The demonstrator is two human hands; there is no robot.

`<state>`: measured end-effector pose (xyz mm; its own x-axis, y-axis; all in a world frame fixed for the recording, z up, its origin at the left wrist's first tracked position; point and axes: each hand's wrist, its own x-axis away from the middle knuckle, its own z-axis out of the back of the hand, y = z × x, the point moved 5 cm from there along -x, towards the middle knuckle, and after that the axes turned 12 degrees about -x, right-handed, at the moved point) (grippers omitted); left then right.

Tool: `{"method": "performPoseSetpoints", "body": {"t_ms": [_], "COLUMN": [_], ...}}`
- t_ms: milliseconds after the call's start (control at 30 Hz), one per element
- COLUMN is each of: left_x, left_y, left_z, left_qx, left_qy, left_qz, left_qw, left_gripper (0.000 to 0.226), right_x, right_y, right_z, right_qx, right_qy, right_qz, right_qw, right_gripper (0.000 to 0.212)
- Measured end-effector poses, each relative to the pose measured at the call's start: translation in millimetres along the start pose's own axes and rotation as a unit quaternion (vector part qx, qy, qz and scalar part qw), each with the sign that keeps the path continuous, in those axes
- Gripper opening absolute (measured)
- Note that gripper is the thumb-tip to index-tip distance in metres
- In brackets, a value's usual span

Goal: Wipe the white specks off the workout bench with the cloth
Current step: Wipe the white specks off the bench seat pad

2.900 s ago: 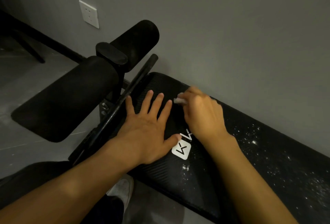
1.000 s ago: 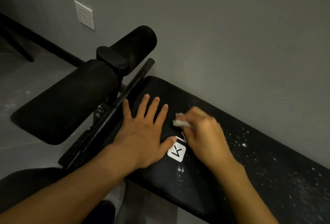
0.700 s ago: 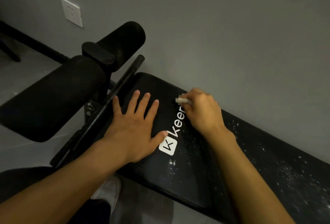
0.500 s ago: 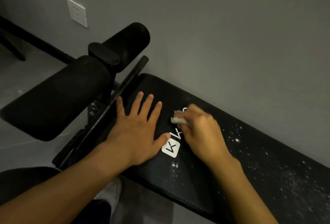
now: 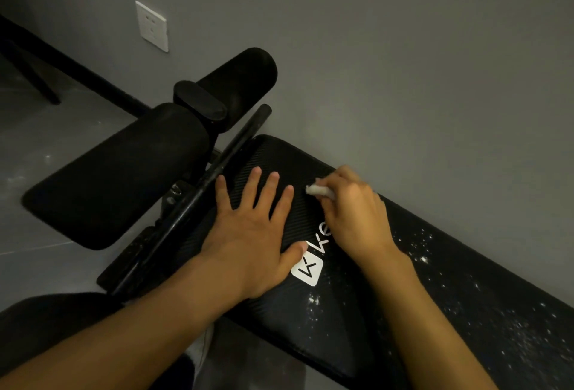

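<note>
The black padded workout bench (image 5: pixel 357 324) runs from the middle to the lower right, with a white logo on it. White specks (image 5: pixel 509 324) are scattered over its right part, and a small patch lies just below the logo. My right hand (image 5: pixel 354 212) is closed on a small white cloth (image 5: pixel 320 191) and presses it on the pad near the bench's far edge by the wall. My left hand (image 5: pixel 254 231) lies flat on the pad, fingers spread, holding nothing.
Two black foam rollers (image 5: pixel 124 178) and a black bar (image 5: pixel 217 172) stand at the bench's left end. A grey wall with a white socket (image 5: pixel 152 26) runs right behind the bench. The grey floor (image 5: pixel 46 128) lies to the left, and a shoe shows below the bench.
My right hand with the cloth has slid away from the logo towards the wall edge, after rubbing back and forth. My left hand has stayed flat in place.
</note>
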<state>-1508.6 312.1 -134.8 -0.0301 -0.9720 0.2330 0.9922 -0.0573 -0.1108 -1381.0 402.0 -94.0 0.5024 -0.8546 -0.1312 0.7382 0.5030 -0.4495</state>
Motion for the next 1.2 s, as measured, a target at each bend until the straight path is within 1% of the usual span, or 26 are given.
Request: {"method": "performPoseSetpoints", "body": {"t_ms": [33,100,167,233,300,367,433,533,667,767,900,1000,1100,1167,1200], "left_x": [-0.2,-1.3,-1.7,-1.4,-0.9,-0.3,0.2,0.1,-0.1,0.4,-0.6,-1.4,-1.8,-1.4,-1.1], "left_y": [-0.6,-0.9,-0.7,-0.5,0.0,0.8,0.9,1.0,2.1,2.8,3.4,3.6,3.4,3.1,3.2], "left_z": [-0.6,-2.2,-4.3,-4.2,-2.0,0.1,0.5,0.6,0.6,0.6,1.8,1.4,0.8,1.0,1.6], "left_qx": [0.002,-0.002,-0.014,-0.023,-0.017,-0.011,-0.008,-0.011,-0.013,-0.011,-0.01,-0.012,-0.012,-0.013,-0.014], "left_qy": [0.002,0.006,0.003,0.0,-0.001,-0.004,-0.004,-0.006,-0.004,-0.011,-0.015,-0.014,-0.016,-0.019,-0.017], "left_qz": [-0.001,-0.004,-0.003,0.001,0.003,0.001,0.002,0.004,0.011,0.007,0.004,0.005,0.009,0.008,0.008], "left_qw": [1.0,1.0,1.0,1.0,1.0,1.0,1.0,1.0,1.0,1.0,1.0,1.0,1.0,1.0,1.0], "left_gripper": [0.087,0.089,0.094,0.094,0.091,0.089,0.088,0.086,0.086,0.086,0.084,0.084,0.084,0.084,0.084], "right_x": [-0.5,-15.8,-40.9,-60.6,-64.1,-51.9,-40.3,-63.8,-87.2,-61.0,-13.8,-24.7,-39.1,-30.6,-19.6], "right_y": [-0.7,5.6,12.7,11.6,3.5,-6.7,-11.9,-12.1,-22.0,-23.7,-18.9,-2.2,3.6,-1.5,-5.7], "right_z": [1.9,6.6,7.8,4.3,-3.0,-7.6,-8.5,-10.0,-15.5,-9.4,-3.0,6.6,12.9,8.4,5.2], "right_qx": [-0.012,-0.028,-0.015,0.003,-0.002,-0.023,-0.034,-0.024,-0.032,-0.059,-0.007,0.031,0.022,0.012,0.004], "right_qy": [-0.005,0.01,0.032,0.036,0.016,-0.005,-0.01,0.019,0.031,0.007,-0.025,-0.01,0.016,0.013,-0.002], "right_qz": [0.004,-0.014,-0.049,-0.064,-0.047,-0.003,0.029,0.013,-0.017,-0.018,0.006,-0.023,-0.06,-0.052,-0.042], "right_qw": [1.0,0.999,0.998,0.997,0.999,1.0,0.999,0.999,0.999,0.998,1.0,0.999,0.998,0.999,0.999], "right_gripper": [0.019,0.018,0.019,0.019,0.019,0.017,0.016,0.017,0.02,0.018,0.018,0.017,0.015,0.014,0.015]}}
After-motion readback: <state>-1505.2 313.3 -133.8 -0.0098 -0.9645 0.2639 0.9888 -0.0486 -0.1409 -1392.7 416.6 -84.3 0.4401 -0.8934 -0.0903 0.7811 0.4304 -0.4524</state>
